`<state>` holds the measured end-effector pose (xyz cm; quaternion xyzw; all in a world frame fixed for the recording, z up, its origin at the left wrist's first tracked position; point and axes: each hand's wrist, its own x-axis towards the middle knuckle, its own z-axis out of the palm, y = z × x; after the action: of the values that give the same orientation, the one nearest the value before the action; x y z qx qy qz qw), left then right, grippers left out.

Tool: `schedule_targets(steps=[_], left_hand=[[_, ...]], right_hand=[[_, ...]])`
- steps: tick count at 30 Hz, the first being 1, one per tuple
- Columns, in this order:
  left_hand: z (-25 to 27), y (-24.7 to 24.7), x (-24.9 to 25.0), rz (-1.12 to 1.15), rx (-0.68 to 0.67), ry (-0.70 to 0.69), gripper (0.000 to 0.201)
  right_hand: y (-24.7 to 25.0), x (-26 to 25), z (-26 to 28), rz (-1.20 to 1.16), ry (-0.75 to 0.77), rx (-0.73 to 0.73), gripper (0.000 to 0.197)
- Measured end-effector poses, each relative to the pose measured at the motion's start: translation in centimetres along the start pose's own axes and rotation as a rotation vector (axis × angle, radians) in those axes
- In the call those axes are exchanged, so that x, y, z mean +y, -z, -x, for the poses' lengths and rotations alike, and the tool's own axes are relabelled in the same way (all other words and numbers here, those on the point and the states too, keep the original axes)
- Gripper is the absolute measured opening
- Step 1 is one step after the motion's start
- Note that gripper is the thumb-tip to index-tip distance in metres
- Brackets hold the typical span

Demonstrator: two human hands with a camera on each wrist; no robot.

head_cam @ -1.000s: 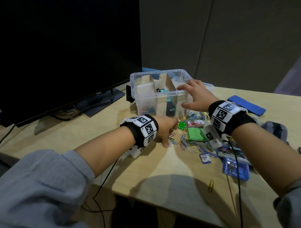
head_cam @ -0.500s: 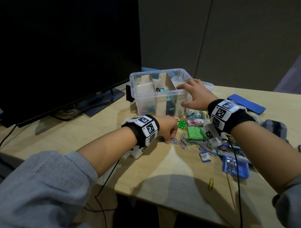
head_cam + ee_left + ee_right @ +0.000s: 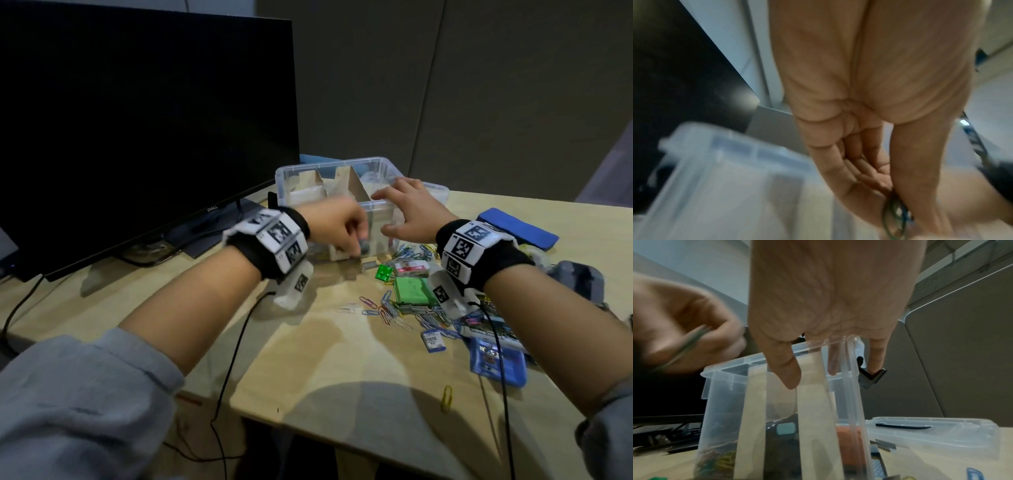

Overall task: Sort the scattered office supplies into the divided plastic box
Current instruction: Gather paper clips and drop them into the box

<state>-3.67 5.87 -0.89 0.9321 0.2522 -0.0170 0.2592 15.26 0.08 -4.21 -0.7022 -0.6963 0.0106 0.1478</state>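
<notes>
The clear divided box (image 3: 298,174) stands at the back of the desk, with cardboard dividers (image 3: 356,185) inside. My left hand (image 3: 354,245) hovers in front of its near wall and pinches a few paper clips (image 3: 894,214) between thumb and fingertips; it shows blurred in the right wrist view (image 3: 684,321). My right hand (image 3: 388,212) holds the box's right end, with the thumb on the front wall (image 3: 789,374) and the fingers hooked over the rim. Coloured clips (image 3: 719,460) lie in the left compartment. More scattered clips (image 3: 387,310) lie on the desk.
A green packet (image 3: 411,290), a small green clip (image 3: 383,273), a pink-and-white packet (image 3: 411,269), a blue packet (image 3: 498,365) and a yellow clip (image 3: 447,397) lie at right. The box lid (image 3: 931,433) lies beside the box. A monitor (image 3: 137,120) fills the left.
My left hand has lifted off the desk with the pinched clips and moved up toward the box's front. The right hand has stayed on the box.
</notes>
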Motion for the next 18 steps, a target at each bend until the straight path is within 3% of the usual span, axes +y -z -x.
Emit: schedule_targets(steps=[3,8,12,18], left_hand=[[1.1,4.3,-0.2,0.149,0.186,0.047,0.012],[0.5,6.2,-2.4,-0.023,0.448,0.286,0.014],[-0.6,4.8,-3.3,-0.134,0.422,0.396,0.016],[-1.0,3.4,-3.4,-0.204,0.452,0.327,0.008]], right_hand=[[0.2,-0.1,0.1,0.004,-0.005,-0.008,0.063],[0.3,-0.2,0.1,0.002,-0.011,-0.019,0.063],[0.3,-0.2,0.1,0.004,-0.014,-0.027,0.064],[0.3,-0.1,0.1,-0.001,-0.014,-0.025,0.064]])
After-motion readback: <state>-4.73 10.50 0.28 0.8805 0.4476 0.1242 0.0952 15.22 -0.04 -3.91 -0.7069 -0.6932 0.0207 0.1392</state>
